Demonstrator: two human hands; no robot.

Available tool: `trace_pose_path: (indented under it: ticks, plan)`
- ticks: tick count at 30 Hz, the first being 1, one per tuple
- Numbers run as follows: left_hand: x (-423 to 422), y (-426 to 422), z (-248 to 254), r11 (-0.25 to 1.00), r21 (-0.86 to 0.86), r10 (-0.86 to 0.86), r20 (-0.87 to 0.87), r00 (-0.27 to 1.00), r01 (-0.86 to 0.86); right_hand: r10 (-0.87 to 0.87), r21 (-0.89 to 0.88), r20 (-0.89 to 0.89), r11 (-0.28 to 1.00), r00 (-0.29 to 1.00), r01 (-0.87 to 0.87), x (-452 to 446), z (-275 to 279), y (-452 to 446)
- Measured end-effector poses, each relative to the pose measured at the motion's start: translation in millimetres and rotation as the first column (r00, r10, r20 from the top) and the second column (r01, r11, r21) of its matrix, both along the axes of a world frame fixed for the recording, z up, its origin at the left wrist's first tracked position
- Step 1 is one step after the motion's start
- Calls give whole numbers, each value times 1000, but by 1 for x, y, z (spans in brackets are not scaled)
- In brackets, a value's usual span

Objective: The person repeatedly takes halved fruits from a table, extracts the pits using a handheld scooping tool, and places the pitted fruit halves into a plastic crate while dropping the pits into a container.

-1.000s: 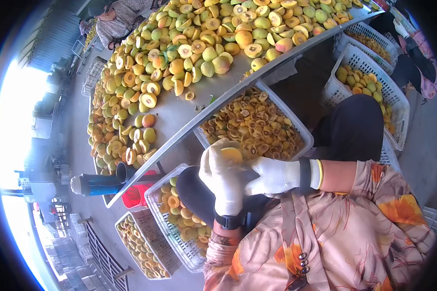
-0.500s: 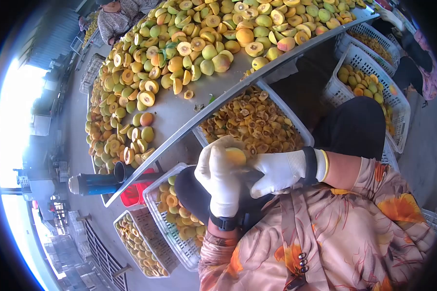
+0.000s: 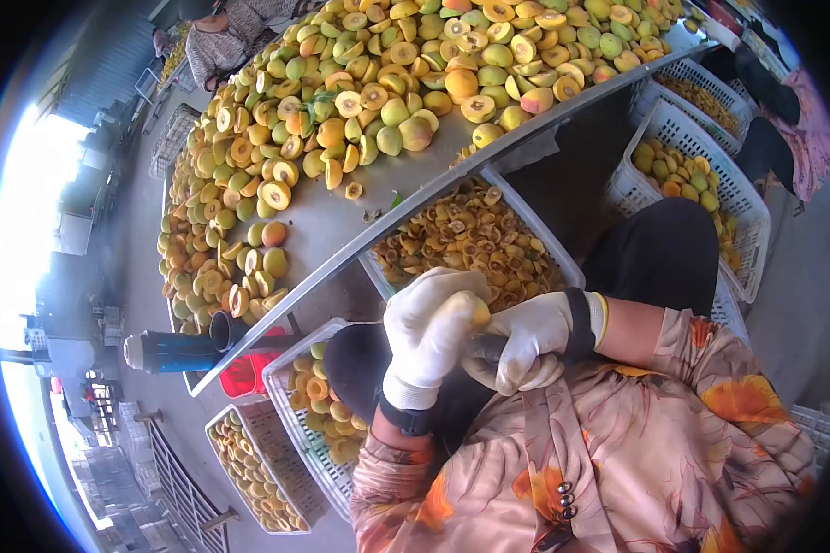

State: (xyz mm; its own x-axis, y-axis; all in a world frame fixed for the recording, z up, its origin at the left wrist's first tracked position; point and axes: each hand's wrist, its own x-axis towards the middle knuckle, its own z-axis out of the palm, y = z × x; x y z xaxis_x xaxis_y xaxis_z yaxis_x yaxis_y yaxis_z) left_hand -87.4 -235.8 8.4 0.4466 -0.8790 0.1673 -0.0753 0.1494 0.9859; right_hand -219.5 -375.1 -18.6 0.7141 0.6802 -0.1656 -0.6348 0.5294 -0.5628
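My left hand [image 3: 429,332], in a white glove, is closed around a piece of yellow peach [image 3: 479,313] that shows at its fingertips. Beside it my right hand [image 3: 530,341], also gloved, is curled around a dark tool [image 3: 487,347]; its kind is hidden by the fingers. Both hands are close together over my lap, in front of a white crate [image 3: 533,221] filled with brownish peach pits and scraps [image 3: 470,235].
A metal table [image 3: 327,217] carries a heap of halved peaches [image 3: 397,83]. Crates of peach halves stand at left [image 3: 304,355] and right [image 3: 752,217]. A blue flask [image 3: 175,352] and red container [image 3: 244,373] are near the table's corner. Other people [image 3: 226,41] sit nearby.
My left hand has turned, and its fingers now cover more of the peach piece. My right hand's fingers have curled in and moved slightly down. The view has shifted a little.
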Motion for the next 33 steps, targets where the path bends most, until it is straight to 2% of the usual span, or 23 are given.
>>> trace_pose_path:
  ticks: [3, 4, 6, 7, 8, 10, 11, 12, 13, 14, 15, 16, 17, 18, 20, 21, 22, 24, 26, 28, 30, 32, 33]
  plan:
    - [-7, -4, -1, 999, -32, -10, -298, 955, 0, -65, -68, -21, 996, 998, 63, -3, 12, 2]
    - [-6, -4, -4, 999, -43, 11, -279, 960, -24, -103, -106, -27, 989, 994, 99, -3, 16, 2]
    - [-14, -5, -3, 991, -1, 111, -551, 827, -133, -57, -37, 24, 998, 998, 58, -2, 9, -2]
    - [-14, -5, -2, 965, 73, 230, -703, 673, -253, -47, -23, 57, 999, 997, 48, -2, 9, -3]
    - [-9, 0, -6, 928, 86, 343, -576, 742, -362, -35, -7, 88, 999, 996, 35, -1, 8, -5]
    - [12, 27, -15, 871, 28, 452, -435, 779, -490, -80, -198, 76, 976, 994, 93, 4, 13, -11]
    - [23, 48, -15, 840, 53, 530, -290, 797, -539, -96, -448, 157, 880, 983, 157, 8, 16, -11]
    - [33, 73, -15, 808, 68, 589, -137, 797, -585, -95, -655, 244, 717, 965, 237, 12, 17, -10]
    - [44, 102, -17, 754, 130, 643, 55, 764, -644, -184, -627, 477, 614, 859, 480, 14, 3, -5]
    - [51, 128, -18, 687, 180, 689, 144, 710, -704, -239, -530, 685, 485, 688, 696, 17, -11, 0]
    - [59, 154, -20, 612, 227, 722, 231, 653, -757, -174, -558, 757, 330, 630, 762, 18, 0, -3]
    - [72, 186, -30, 535, 371, 706, 298, 643, -759, -195, -597, 730, 286, 655, 750, 19, 6, -5]
    - [85, 218, -40, 446, 505, 670, 359, 650, -739, -104, -697, 694, 151, 712, 701, 26, -20, -8]
    - [103, 246, -54, 296, 690, 529, 457, 715, -660, -26, -771, 636, 4, 771, 636, 32, -58, -12]
    - [98, 230, -45, -1, 497, 78, 865, 495, -868, 197, -916, 279, -238, 940, 322, 25, -106, -31]
    - [110, 214, -32, 53, 528, 154, 834, 529, -848, 135, -941, 262, -183, 956, 284, 28, -104, -34]
    - [125, 198, -32, 179, 437, 194, 863, 467, -881, 78, -964, 231, -117, 970, 239, 27, -97, -35]
    - [158, 146, -30, 391, 359, 379, 777, 503, -848, 70, -960, 271, -54, 960, 275, 35, -82, -33]
    - [192, 75, -27, 572, 231, 350, 799, 488, -787, 98, -964, 266, 21, 959, 265, 40, -75, -33]
    - [220, 1, -17, 608, 268, 295, 797, 527, -747, 82, -966, 257, 60, 963, 253, 39, -67, -34]
    - [265, -52, -44, 631, 328, 298, 734, 610, -703, 108, -980, 196, 55, 975, 191, 40, -73, -32]
    - [299, -91, -82, 655, 243, 264, 814, 518, -716, 99, -970, 237, 75, 966, 230, 39, -81, -33]
    - [303, -104, -85, 690, 300, 223, 777, 588, -659, 87, -965, 255, 81, 963, 249, 38, -80, -34]
